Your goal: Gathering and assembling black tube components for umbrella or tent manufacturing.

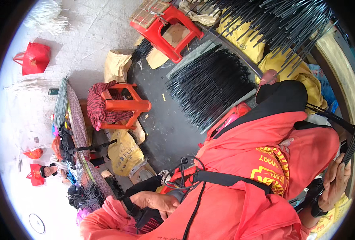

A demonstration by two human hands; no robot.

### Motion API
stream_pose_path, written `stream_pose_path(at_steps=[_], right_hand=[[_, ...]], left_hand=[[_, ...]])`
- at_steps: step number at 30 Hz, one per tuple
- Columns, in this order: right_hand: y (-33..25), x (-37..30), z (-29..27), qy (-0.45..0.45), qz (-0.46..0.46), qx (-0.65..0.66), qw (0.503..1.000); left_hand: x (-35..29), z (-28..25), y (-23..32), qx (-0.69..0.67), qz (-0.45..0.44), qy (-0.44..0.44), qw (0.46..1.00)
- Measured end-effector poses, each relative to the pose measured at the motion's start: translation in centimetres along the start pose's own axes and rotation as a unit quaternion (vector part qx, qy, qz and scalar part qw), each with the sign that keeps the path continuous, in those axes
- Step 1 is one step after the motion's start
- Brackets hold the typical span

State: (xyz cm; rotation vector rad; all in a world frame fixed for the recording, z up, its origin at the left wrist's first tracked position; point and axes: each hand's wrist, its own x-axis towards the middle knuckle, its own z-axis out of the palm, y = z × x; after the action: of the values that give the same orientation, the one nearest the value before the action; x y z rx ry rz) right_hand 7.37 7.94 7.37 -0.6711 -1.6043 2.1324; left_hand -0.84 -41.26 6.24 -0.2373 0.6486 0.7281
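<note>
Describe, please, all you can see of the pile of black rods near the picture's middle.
The pile of black rods is a broad, dense mass of thin, straight pieces, slightly glossy and plastic-looking. They lie roughly side by side, their ends uneven, between two grey edges; what lies beneath is hidden. Neither the left hand nor the right hand touches it.
</note>
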Motion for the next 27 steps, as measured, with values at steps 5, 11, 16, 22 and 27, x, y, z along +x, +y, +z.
stream_pose_path(at_steps=[5,11,16,22,27], right_hand=[[-0.3,-0.1,0.1,0.008,-0.023,0.027,0.999],[-0.6,-0.1,-0.2,0.044,-0.039,0.026,0.998],[-0.2,0.1,-1.2,0.034,-0.051,0.046,0.997],[-0.6,0.1,-2.6,-0.05,-0.054,0.073,0.995],[0.3,0.3,-2.3,0.023,-0.034,0.055,0.998]], left_hand=[[3.2,1.0,0.2,-0.353,0.176,0.227,0.891],[-0.6,-0.4,1.0,-0.031,0.143,0.311,0.939],[-6.2,-3.0,2.9,0.158,-0.039,0.328,0.931],[-11.3,-3.7,1.9,0.094,0.018,0.334,0.938],[-11.0,-2.0,3.5,0.115,-0.046,0.329,0.936]])
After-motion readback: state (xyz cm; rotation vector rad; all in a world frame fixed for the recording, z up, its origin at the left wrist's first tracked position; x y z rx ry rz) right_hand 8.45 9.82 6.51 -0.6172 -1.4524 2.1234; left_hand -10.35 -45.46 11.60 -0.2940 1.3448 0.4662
